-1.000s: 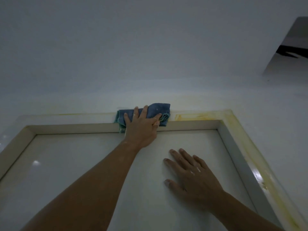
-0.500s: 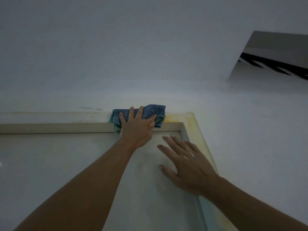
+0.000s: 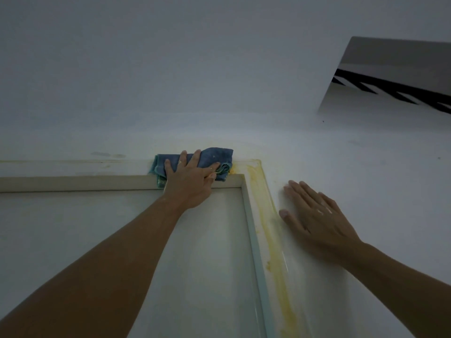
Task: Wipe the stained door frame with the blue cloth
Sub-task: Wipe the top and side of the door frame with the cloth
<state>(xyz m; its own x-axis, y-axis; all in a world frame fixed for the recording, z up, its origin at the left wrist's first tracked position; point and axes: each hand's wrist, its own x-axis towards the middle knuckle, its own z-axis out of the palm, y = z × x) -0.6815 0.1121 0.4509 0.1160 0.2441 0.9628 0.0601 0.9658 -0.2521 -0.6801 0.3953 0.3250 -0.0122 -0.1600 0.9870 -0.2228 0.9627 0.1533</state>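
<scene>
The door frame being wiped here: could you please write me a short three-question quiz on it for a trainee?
1. True or false: the left hand presses the blue cloth on the top rail of the door frame.
2. Where does the right hand rest? A) on the door panel B) flat on the wall beside the frame C) on the cloth
3. Fill in: the yellow stain runs down the frame's ____ side.

Key: 1 true; 2 B; 3 right.
</scene>
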